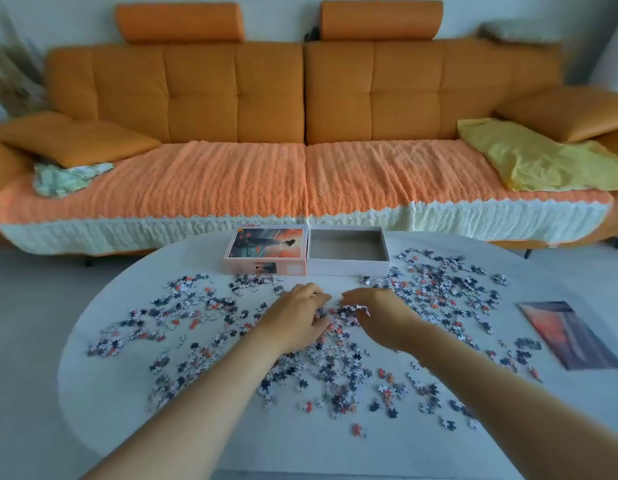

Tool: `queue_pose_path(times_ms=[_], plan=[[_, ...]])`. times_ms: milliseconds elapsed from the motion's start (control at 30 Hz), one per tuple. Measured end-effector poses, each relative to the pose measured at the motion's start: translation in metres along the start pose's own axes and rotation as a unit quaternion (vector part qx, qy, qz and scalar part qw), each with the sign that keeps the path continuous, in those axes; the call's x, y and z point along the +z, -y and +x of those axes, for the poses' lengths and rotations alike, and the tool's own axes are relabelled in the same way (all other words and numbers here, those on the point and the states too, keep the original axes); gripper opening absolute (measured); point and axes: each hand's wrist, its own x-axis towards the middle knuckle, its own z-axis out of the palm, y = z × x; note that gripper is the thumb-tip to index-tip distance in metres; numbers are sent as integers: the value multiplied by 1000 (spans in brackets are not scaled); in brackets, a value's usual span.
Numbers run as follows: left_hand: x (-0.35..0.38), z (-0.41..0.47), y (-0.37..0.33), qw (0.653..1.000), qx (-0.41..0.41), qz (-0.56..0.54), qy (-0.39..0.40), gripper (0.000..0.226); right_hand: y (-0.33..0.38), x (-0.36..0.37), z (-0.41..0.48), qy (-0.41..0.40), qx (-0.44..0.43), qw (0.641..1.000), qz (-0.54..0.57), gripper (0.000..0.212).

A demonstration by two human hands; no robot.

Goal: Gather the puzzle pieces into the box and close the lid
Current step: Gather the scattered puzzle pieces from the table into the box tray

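Both my forearms [196, 403] reach from 6 o'clock over the desk [283, 448], which is strewn with puzzle pieces [338, 372]. At its centre my left hand [298, 318] curls its fingers over a heap of them, and my right hand [378, 317] pinches a small clump. At 12 o'clock the lid [266, 249] lies picture up, with the open box [349, 266] just beside it, and a printed sheet [570, 336] lies at 3 o'clock.

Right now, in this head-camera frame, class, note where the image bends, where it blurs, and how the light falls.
Head view: the wide lens bows the sofa; the dried plant at the left edge smears; the left hand and right hand look slightly soft; the light is even, with no glare or hard shadows on the table.
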Motion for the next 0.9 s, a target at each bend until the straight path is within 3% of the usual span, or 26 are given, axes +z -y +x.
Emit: queue_pose_path(times_ms=[100, 167, 333, 467, 733, 900], plan=[[-9, -10, -9, 999, -40, 18, 22, 59, -3, -10, -17, -22, 78, 997, 5, 39], [-12, -14, -15, 994, -66, 59, 65, 69, -2, -18, -27, 6, 104, 994, -27, 40], [-2, -16, -23, 980, -120, 64, 143, 85, -8, -9, -37, 67, 149, 980, -117, 83], [11, -10, -27, 986, -114, 55, 111, 76, -14, 7, -26, 91, 136, 980, -113, 103], [14, 9, -17, 993, -102, -27, 53, 69, -11, 15, 6, 55, 60, 989, -124, 90], [21, 19, -2, 997, -59, -50, -5, 42, -13, 13, 19, 54, 75, 995, -44, 53]])
